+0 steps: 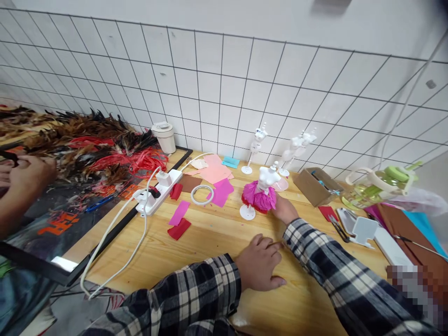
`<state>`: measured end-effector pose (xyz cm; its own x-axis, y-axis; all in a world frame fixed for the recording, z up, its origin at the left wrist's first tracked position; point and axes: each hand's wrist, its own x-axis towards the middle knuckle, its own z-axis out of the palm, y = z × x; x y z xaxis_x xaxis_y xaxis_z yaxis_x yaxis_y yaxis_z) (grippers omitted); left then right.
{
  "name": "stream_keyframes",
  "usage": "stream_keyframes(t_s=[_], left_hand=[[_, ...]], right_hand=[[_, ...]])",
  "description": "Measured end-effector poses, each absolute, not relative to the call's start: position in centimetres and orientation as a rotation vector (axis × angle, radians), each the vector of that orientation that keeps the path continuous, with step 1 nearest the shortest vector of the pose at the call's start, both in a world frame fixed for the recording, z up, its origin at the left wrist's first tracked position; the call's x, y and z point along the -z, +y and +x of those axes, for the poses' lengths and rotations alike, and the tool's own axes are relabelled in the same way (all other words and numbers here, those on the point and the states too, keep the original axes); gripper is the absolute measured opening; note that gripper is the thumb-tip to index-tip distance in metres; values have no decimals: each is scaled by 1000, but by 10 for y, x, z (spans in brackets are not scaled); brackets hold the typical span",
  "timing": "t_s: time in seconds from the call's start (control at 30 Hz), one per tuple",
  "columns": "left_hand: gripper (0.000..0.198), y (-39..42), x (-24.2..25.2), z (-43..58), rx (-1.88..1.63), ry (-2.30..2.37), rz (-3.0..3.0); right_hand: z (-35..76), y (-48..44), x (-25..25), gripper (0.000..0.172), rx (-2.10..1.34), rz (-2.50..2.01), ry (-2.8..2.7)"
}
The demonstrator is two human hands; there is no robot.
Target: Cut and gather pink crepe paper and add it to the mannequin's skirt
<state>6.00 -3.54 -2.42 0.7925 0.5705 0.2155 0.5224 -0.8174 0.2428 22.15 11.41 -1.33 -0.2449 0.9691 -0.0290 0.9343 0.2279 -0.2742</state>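
A small white doll-size mannequin (268, 177) stands upright on a round white base. Around its waist is a skirt of magenta paper (259, 194), with a red layer showing underneath. My right hand (285, 210) reaches to the skirt's right side, where its fingers are hidden behind the paper and the mannequin. Flat on the wooden table, in front of the mannequin, lies my left hand (261, 263) with fingers stretched out and nothing held. A roll of white tape (202, 187) rests to the left, among magenta paper pieces (179, 213) and red paper pieces (179, 228).
More white mannequins (255, 147) stand by the wall. At right are a cardboard box (315, 186), scissors (339, 228), a pitcher (378, 189) and coloured sheets. A power strip (157, 193) with cables lies left. Beyond, a co-worker's hand (31, 172) is near feathers (70, 133).
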Motion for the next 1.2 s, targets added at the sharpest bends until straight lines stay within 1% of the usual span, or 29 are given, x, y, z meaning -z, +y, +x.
stream_keyframes(t_s=[0.07,0.13,0.27,0.37,0.47,0.57,0.63,0.7,0.73,0.8,0.87,0.9,0.93,1.0,1.03,1.1,1.2], left_hand=[[60,-36,24,60,-406,871,2819],[60,-36,24,60,-398,880,2824],[61,-36,24,60,-385,879,2832],[61,-35,24,60,-375,882,2828],[61,-35,23,60,-363,885,2824],[60,-36,23,60,-357,887,2822],[60,-36,23,60,-361,885,2821],[59,-36,23,60,-373,881,2818],[59,-36,24,60,-381,878,2816],[60,-36,25,60,-392,872,2811],[60,-36,26,60,-392,868,2808],[60,-36,26,60,-388,870,2807],[59,-35,27,60,-384,874,2807],[59,-36,27,60,-379,881,2807],[59,-36,27,60,-378,885,2806],[58,-36,26,61,-379,888,2806],[58,-36,26,60,-379,886,2806]], right_hand=[[232,122,8,41,-454,-1669,-2462],[240,122,9,39,-518,-1545,-2546],[248,97,21,38,-456,-1473,-2624],[249,75,28,36,-341,-1575,-2558],[246,63,29,29,-242,-1724,-2407],[241,63,24,22,-238,-1830,-2341],[240,65,20,25,-302,-1879,-2322],[244,68,12,28,-453,-1881,-2348],[248,69,5,26,-543,-1861,-2379],[258,72,-17,15,-648,-1800,-2414],[273,77,-50,6,-508,-1754,-2330],[282,81,-69,3,-354,-1782,-2206],[291,85,-88,5,-140,-1823,-2049],[313,94,-118,16,265,-1799,-1753],[323,100,-128,23,406,-1758,-1660],[342,111,-133,36,486,-1815,-1632],[355,116,-118,52,407,-2061,-1791]])
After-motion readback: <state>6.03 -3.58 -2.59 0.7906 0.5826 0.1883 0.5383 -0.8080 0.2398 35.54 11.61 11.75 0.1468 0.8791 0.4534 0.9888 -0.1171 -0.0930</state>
